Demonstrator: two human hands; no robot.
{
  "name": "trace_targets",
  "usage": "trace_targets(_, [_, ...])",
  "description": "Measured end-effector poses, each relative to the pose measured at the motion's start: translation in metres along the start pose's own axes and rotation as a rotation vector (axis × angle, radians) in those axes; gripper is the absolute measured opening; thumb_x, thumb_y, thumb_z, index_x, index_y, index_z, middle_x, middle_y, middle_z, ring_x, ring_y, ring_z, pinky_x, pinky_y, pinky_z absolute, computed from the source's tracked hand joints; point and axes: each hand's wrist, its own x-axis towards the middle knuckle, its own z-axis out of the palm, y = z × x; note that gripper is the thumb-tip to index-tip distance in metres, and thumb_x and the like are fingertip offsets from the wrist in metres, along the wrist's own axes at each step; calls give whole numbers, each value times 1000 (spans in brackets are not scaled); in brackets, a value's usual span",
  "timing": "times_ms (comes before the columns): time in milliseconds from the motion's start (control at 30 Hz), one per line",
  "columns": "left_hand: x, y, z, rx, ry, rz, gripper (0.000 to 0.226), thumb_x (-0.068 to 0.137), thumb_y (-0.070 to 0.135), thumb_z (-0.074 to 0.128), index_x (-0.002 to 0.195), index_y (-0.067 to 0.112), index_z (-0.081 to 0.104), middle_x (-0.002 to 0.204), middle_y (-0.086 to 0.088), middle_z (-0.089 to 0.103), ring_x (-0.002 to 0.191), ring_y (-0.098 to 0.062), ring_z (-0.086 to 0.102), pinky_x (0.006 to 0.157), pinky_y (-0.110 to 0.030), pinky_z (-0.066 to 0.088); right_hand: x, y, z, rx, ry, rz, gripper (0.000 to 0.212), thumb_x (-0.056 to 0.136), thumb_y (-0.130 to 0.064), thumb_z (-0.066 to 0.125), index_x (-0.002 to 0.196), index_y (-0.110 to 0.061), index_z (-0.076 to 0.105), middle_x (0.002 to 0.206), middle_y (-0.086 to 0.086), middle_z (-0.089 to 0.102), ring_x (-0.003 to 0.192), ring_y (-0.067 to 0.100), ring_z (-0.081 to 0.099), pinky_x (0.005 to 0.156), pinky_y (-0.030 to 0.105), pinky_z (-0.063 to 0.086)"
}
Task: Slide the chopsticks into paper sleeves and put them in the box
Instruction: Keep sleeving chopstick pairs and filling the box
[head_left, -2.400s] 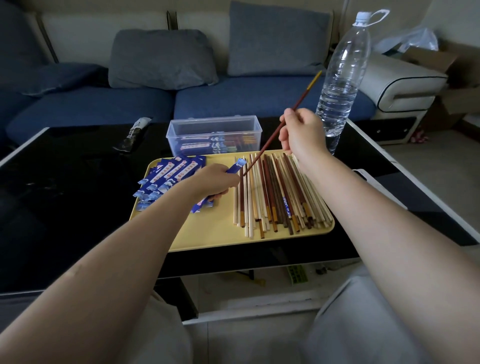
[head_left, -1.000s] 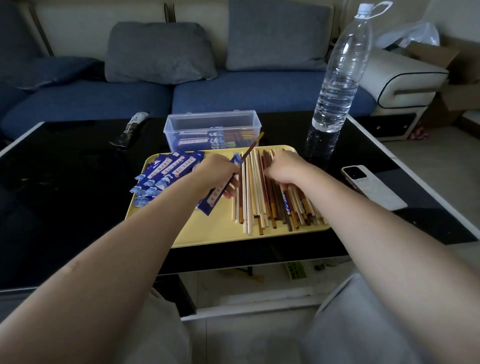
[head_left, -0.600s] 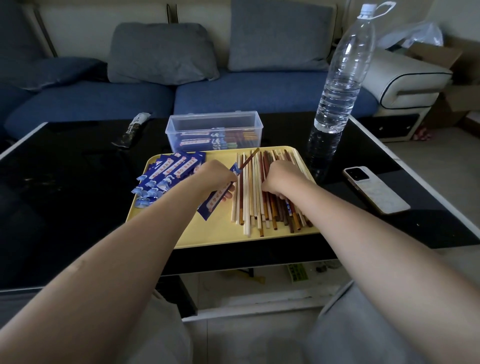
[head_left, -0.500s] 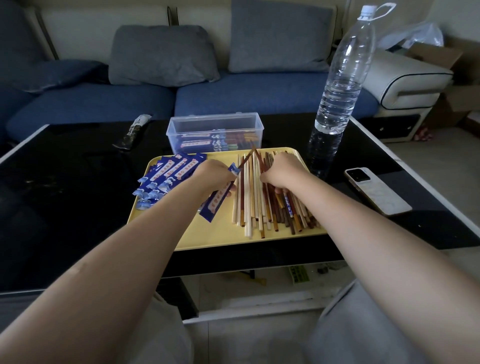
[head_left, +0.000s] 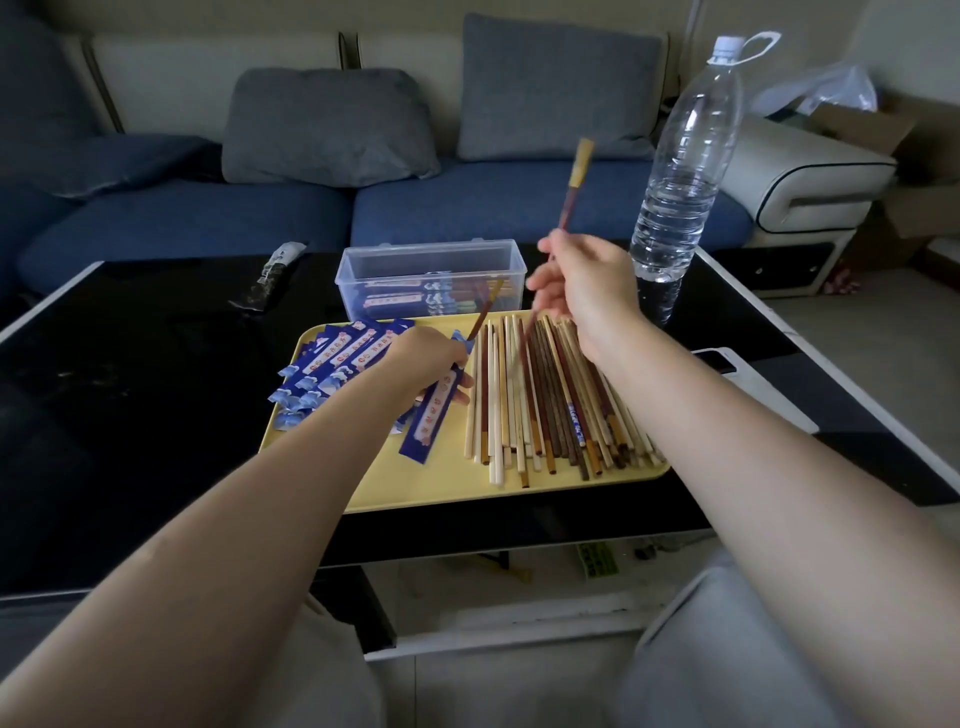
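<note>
While the left hand keeps its fingers pinched on a blue paper sleeve with one chopstick already part-way in, the right hand has lifted a second chopstick clear of the pile, fingers gripping it. Judgement: pairing insertion is next. The yellow tray sits on a black counter; clear box behind it, sofa beyond.
</note>
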Motion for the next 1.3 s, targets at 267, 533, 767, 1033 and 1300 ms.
trace_targets(267, [-10,2,3,286,-65,120,14,98,18,43,96,11,54,73,-9,58,53,-18,51,49,-24,44,9,12,-7,-97,275,82,30,109,-28,33,100,-10,54,59,4,56,37,11,44,37,19,34])
trace_targets(533, [-5,-7,2,368,-26,271,19,99,23,41,94,14,57,74,-8,63,56,-18,52,49,-24,43,15,13,-17,-59,252,237,33,110,-28,35,87,-13,54,55,3,55,34,10,43,34,20,31])
trace_targets(767, [-9,-3,8,269,-63,331,19,99,21,43,94,11,58,74,-10,62,58,-20,52,56,-29,45,11,20,-16,-178,69,256,21,104,-27,52,99,-12,66,68,-1,56,49,7,46,43,18,34])
trace_targets(1033, [-14,0,7,168,-80,288,16,95,19,45,84,12,54,70,-9,56,56,-18,47,51,-27,41,27,26,-26,-232,246,294,62,97,-26,64,149,-17,31,115,8,57,78,16,72,65,29,63])
trace_targets(1300, [-17,3,6,142,-80,283,14,94,16,47,85,10,55,70,-9,57,54,-18,47,50,-26,41,21,28,-26,-262,122,225,25,102,-18,56,125,-11,64,100,8,70,73,17,75,69,32,63])
